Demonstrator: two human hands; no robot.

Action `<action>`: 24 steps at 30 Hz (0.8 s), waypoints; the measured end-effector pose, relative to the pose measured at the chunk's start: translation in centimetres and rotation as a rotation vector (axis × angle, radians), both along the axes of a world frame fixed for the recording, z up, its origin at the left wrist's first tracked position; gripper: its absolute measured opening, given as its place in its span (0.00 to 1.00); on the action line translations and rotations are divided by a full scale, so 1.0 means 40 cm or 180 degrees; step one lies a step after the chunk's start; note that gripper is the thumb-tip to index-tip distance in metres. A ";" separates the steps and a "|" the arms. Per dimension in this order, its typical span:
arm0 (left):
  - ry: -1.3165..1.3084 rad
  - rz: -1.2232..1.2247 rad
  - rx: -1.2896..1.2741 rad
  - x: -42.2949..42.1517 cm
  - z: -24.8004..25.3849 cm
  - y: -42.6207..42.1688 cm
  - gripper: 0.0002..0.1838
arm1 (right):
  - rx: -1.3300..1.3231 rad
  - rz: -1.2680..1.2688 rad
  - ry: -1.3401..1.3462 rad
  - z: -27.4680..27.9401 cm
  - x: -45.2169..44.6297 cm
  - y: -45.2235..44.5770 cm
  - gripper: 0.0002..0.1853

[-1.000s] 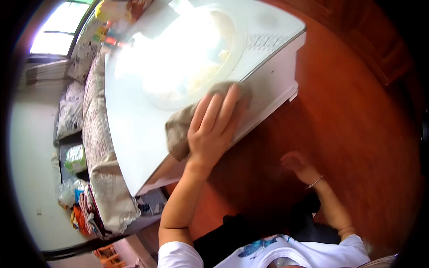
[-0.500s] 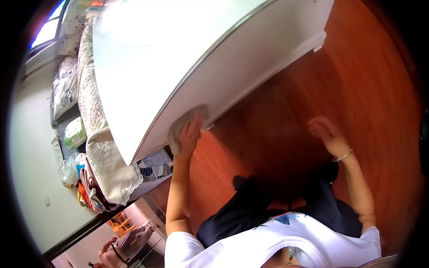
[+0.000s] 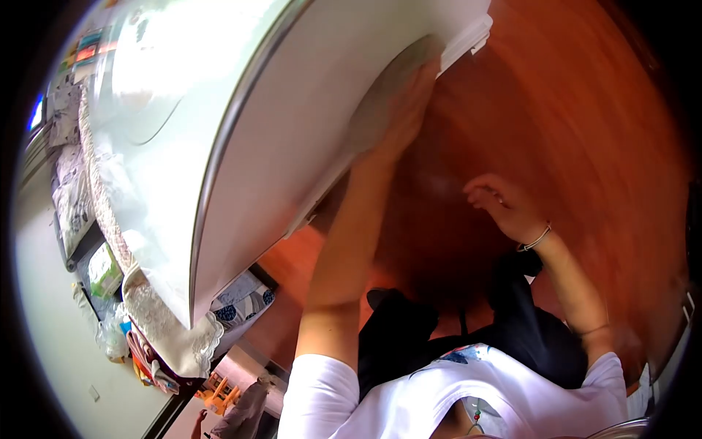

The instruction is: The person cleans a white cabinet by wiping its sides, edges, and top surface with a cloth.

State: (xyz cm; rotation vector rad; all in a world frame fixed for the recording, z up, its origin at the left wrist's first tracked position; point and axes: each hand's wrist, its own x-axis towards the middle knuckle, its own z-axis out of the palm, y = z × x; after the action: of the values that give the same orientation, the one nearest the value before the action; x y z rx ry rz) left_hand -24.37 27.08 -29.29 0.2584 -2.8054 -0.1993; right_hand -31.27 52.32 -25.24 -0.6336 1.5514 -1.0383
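Observation:
My left hand (image 3: pixel 404 121) presses a grey-beige cloth (image 3: pixel 384 91) against the pale side of a white panel (image 3: pixel 285 121), close to its lower edge. The fingers lie flat over the cloth and are slightly blurred. A metal-coloured trim (image 3: pixel 227 124) divides that side from the panel's glossy top face. My right hand (image 3: pixel 504 206) hangs above the reddish wood floor, apart from the panel. Its fingers are loosely curled with nothing visible in them, and a bracelet circles the wrist.
A bed with a lace-edged cover (image 3: pixel 164 314) is behind the panel at left. Bags and folded cloths (image 3: pixel 146 358) lie beside it. A patterned fabric (image 3: pixel 245 300) shows below the panel's corner. Reddish wood floor (image 3: pixel 570 124) stretches to the right.
My left hand has slid the cloth up and to the right along the panel's side. The view has shifted, and my right hand appears slightly farther left.

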 end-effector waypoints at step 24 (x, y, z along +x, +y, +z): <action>-0.1625 0.0996 -0.0539 0.683 0.028 0.098 0.32 | -0.0180 -0.0111 -0.0015 -0.003 -0.008 0.014 0.10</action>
State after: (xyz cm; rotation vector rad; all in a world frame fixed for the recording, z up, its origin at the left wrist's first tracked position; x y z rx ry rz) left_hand 2.95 30.99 -28.18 0.7980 -3.1926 0.2064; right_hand -31.59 52.86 -25.37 -0.6445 1.5384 -1.1123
